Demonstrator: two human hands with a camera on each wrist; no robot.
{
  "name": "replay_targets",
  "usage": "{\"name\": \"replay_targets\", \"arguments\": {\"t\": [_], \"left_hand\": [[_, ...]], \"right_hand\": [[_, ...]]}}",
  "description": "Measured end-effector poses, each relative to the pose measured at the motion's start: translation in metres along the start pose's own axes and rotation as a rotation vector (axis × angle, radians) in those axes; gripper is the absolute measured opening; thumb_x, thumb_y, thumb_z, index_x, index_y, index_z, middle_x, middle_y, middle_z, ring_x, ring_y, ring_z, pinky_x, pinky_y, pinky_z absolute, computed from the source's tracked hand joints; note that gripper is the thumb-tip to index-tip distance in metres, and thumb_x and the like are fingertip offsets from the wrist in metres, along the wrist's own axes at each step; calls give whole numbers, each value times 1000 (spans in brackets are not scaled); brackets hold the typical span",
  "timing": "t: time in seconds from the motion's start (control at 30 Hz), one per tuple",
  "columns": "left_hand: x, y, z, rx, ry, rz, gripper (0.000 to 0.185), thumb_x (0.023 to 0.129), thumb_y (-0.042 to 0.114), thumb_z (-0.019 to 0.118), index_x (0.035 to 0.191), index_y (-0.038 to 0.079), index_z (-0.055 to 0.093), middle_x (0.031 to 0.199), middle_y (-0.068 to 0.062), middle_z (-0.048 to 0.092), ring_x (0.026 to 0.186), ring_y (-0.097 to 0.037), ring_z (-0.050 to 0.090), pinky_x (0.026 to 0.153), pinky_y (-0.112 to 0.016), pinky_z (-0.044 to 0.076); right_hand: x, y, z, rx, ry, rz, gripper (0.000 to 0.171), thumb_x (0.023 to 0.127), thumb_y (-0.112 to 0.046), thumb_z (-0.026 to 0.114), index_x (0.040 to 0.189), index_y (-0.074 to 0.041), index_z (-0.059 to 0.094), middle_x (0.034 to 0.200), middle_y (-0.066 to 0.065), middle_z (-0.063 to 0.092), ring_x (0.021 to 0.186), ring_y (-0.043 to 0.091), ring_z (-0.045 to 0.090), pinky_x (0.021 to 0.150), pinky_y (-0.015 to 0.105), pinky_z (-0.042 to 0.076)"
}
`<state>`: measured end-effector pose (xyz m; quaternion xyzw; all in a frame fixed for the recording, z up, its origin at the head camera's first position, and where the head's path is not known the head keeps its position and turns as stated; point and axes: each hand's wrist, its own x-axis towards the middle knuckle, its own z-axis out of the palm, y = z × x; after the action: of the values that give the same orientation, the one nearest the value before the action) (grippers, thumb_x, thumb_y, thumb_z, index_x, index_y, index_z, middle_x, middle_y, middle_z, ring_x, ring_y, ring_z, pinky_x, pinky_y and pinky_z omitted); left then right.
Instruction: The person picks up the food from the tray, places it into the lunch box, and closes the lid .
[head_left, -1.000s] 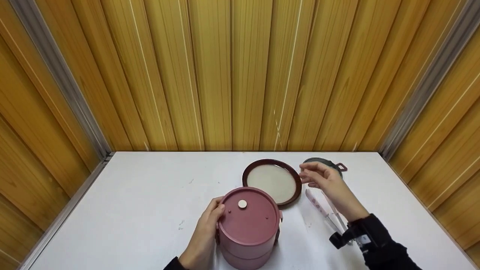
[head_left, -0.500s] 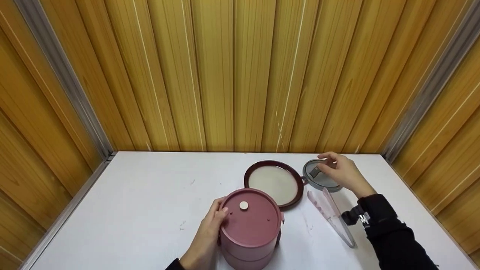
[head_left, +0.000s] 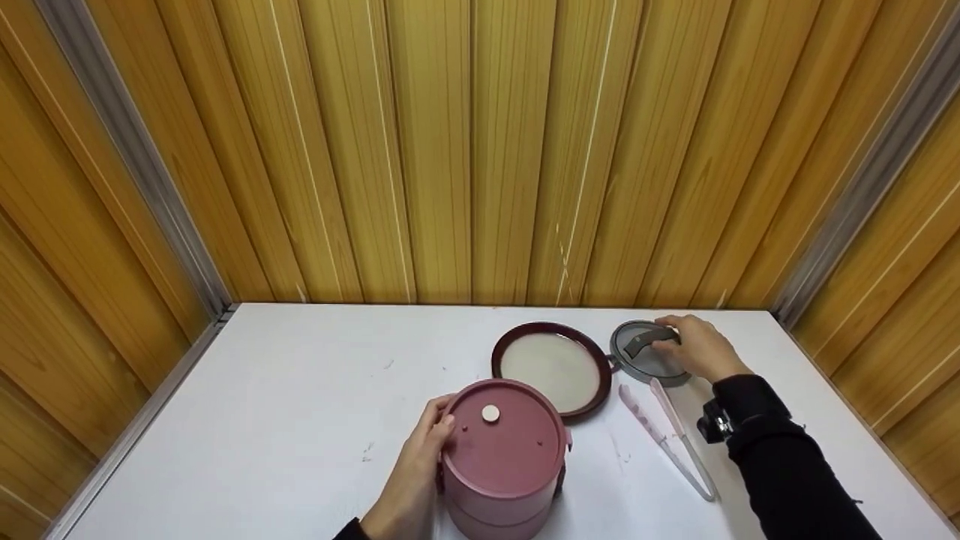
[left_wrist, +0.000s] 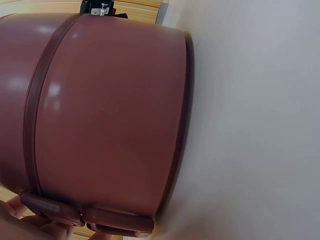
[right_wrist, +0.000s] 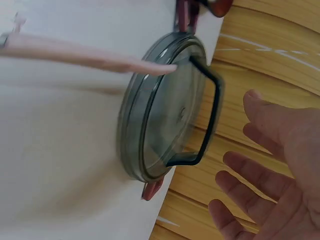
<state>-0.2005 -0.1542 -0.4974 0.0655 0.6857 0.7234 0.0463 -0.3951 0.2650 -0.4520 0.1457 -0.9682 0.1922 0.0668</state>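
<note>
A white table (head_left: 285, 420) fills the lower half of the head view, walled in behind and at both sides by yellow wooden panelling (head_left: 480, 150). Low in the frame, just left of centre, stands a pink round stacked container (head_left: 504, 457), its flat top bearing a small pale button; in the left wrist view its side (left_wrist: 105, 115) fills most of the frame, with a darker band between the tiers and a clasp at the lower left. The left hand (head_left: 411, 480) lies against the container's left side, fingers curled round its upper edge, and their tips show beside the clasp at the bottom left of the wrist view. Just above and right of the container, a dark red lid (head_left: 553, 367) lies flat with its pale inside up. To its right, in the right-centre of the frame, sits a smaller grey transparent lid (head_left: 641, 354) with a black handle (right_wrist: 207, 115) and red tabs at its rim. The right hand (head_left: 701, 349) hovers at that lid's right edge; the right wrist view shows its fingers (right_wrist: 250, 175) spread and straight, near the handle but apart from it, gripping nothing. Below the grey lid lies a pair of pale pink tongs (head_left: 667, 435), their tips just beside its rim.
</note>
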Motion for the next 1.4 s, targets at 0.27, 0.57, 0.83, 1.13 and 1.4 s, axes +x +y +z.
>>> {"name": "replay_targets", "arguments": {"t": [0.27,0.57,0.83,1.13,1.4], "left_hand": [[-4,-1,-1,-13,-41,40,55,115,50,38,159,16,43,163,-8,45,157,-24,34,130,-47,25],[-7,0,2,-58,-88,34,54,115,49,39,159,17,41,163,-9,45,154,-23,37,124,-39,31],[-9,1,3,-80,-95,36,54,115,48,40,159,18,42,162,-9,46,154,-22,38,125,-38,30],[-10,1,3,-73,-84,18,54,115,49,42,159,18,43,162,-7,47,155,-21,39,126,-38,30],[-7,1,1,-29,-80,32,59,115,52,36,161,14,39,165,-10,44,161,-28,30,133,-52,22]], "right_hand": [[-4,8,15,-48,-12,14,45,102,-16,71,143,1,65,143,38,61,131,62,57,100,79,49],[-6,11,22,-143,58,-16,38,100,-17,76,133,2,70,134,38,65,119,60,64,93,76,53],[-9,13,25,-215,144,-59,31,95,-16,80,120,0,73,112,31,74,101,55,71,78,71,56],[-15,22,24,-240,196,4,25,94,-13,80,110,6,73,97,31,73,91,56,69,70,68,54],[-18,32,17,-203,182,-13,19,93,-6,79,103,9,74,92,33,72,89,57,71,66,68,57]]}}
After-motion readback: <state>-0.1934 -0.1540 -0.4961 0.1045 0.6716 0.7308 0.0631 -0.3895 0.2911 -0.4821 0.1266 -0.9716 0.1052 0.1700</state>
